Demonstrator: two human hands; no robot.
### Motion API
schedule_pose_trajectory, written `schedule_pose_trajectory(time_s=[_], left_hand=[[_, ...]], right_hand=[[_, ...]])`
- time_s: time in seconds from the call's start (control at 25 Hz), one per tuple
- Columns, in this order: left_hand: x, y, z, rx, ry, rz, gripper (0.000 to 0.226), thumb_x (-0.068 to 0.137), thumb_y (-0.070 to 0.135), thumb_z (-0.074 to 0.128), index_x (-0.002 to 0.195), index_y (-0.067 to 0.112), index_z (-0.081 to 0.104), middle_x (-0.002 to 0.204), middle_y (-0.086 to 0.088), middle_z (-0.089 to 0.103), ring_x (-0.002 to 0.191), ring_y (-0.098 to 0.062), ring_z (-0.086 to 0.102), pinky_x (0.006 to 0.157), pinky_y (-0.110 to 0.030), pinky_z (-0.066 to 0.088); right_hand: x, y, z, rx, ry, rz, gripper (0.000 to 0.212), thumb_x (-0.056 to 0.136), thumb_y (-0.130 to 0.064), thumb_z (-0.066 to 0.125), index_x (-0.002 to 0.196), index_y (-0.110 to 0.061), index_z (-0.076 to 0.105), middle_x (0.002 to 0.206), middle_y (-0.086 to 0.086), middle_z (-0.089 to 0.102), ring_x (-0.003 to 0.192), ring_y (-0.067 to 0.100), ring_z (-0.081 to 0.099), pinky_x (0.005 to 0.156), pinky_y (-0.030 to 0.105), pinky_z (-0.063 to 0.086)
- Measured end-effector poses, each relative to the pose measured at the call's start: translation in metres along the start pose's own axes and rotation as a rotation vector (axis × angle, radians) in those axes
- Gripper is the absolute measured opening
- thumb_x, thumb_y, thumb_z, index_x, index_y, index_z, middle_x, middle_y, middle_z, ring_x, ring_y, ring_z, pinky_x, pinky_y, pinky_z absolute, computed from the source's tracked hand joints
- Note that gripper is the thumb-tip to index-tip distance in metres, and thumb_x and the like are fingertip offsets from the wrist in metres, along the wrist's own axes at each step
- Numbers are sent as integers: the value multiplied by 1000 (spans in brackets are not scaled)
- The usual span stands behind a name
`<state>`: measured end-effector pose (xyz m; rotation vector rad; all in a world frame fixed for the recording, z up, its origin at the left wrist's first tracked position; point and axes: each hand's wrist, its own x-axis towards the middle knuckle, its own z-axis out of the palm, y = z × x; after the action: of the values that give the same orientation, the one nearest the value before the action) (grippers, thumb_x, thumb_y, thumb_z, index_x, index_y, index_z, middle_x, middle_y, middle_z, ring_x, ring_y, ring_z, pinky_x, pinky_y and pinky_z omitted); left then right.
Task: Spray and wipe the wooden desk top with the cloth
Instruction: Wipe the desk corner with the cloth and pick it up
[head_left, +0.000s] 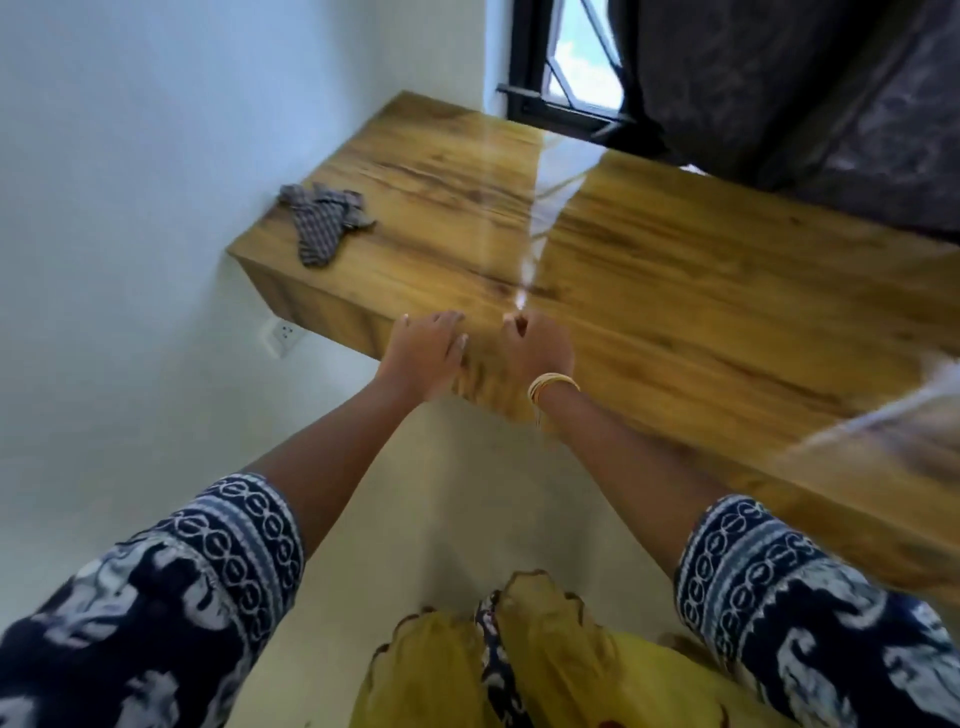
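Wooden desk top (649, 270) ran along the white wall (156, 130) toward the window (566, 67); no writing could be read anywhere; the checked cloth (323, 222) lay crumpled at its far left end beside the wall, well apart from both hands; the left hand (423, 351) reached to the near edge, fingers straight, holding nothing; the right hand (540, 348), bangles (550, 387) at the wrist, had curled fingers, and whether they held anything could not be told.

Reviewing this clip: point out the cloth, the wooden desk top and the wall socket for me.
cloth (322, 221): head view, middle of the crumpled checked fabric.
wooden desk top (675, 291): head view, bare glossy surface right of the hands.
wall socket (283, 336): head view, white plate under the desk's left end.
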<state>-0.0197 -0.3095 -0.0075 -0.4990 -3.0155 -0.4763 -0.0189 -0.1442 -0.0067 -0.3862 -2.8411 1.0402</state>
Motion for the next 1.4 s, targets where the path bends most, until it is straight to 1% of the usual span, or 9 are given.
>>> schedule_pose_trajectory(time_s=[0.16, 0.28, 0.4, 0.68, 0.96, 1.04, 1.16, 1.28, 1.4], left_hand=[[36, -58, -22, 6, 49, -117, 37, 96, 28, 46, 128, 11, 54, 125, -9, 64, 113, -26, 60, 102, -49, 39], [64, -101, -38, -22, 92, -266, 40, 94, 26, 48, 130, 10, 52, 128, -11, 61, 115, -27, 57, 102, -49, 40], [84, -139, -54, -21, 102, -386, 48, 93, 23, 51, 137, 7, 46, 137, -14, 52, 120, -31, 53, 103, -47, 38], [110, -221, -66, -196, 53, -548, 50, 94, 20, 51, 140, 9, 38, 134, -20, 52, 116, -38, 55, 93, -47, 49], [129, -273, -73, -277, -5, -444, 56, 95, 22, 52, 147, 15, 31, 142, -9, 52, 125, -27, 53, 98, -40, 45], [139, -277, -78, -260, -5, -421, 57, 96, 22, 51, 148, 16, 29, 142, -10, 51, 124, -29, 53, 96, -42, 46], [145, -275, -81, -263, -12, -394, 57, 96, 21, 52, 148, 15, 28, 143, -11, 50, 127, -28, 52, 98, -41, 46], [140, -270, -79, -302, -17, -358, 56, 95, 24, 55, 146, 14, 33, 140, -9, 52, 124, -25, 53, 98, -41, 50], [125, -252, -77, -321, -23, -327, 53, 97, 28, 54, 145, 14, 36, 137, -10, 55, 121, -25, 56, 95, -38, 51]], right_hand=[[77, -67, 29, 48, -155, -155, 27, 97, -34, 52, 86, -11, 62, 85, 13, 68, 83, 31, 61, 68, 33, 42], [124, -109, 62, 36, -358, -225, 35, 97, -35, 55, 114, -5, 62, 110, 15, 67, 101, 30, 62, 86, 39, 50], [155, -151, 89, 13, -502, -301, 50, 96, -36, 58, 135, -5, 50, 132, 17, 58, 119, 31, 55, 94, 37, 45], [196, -225, 144, 92, -613, -246, 74, 94, -41, 60, 153, -10, 25, 154, 12, 37, 140, 30, 37, 110, 37, 32], [211, -266, 187, -96, -553, -133, 53, 82, -43, 74, 120, -12, 53, 116, 9, 53, 107, 24, 51, 83, 34, 48], [214, -268, 194, -50, -592, -67, 41, 78, -41, 77, 100, -14, 56, 92, 3, 56, 85, 19, 54, 63, 28, 43], [213, -258, 196, 58, -627, 40, 35, 78, -40, 75, 71, -15, 53, 72, 3, 53, 65, 15, 48, 51, 25, 33], [206, -240, 185, 177, -632, 147, 36, 79, -40, 75, 68, -16, 51, 72, 2, 54, 67, 15, 51, 55, 26, 41], [190, -212, 166, 379, -607, 272, 36, 76, -35, 79, 91, -10, 59, 95, 8, 64, 90, 22, 61, 83, 37, 56]])
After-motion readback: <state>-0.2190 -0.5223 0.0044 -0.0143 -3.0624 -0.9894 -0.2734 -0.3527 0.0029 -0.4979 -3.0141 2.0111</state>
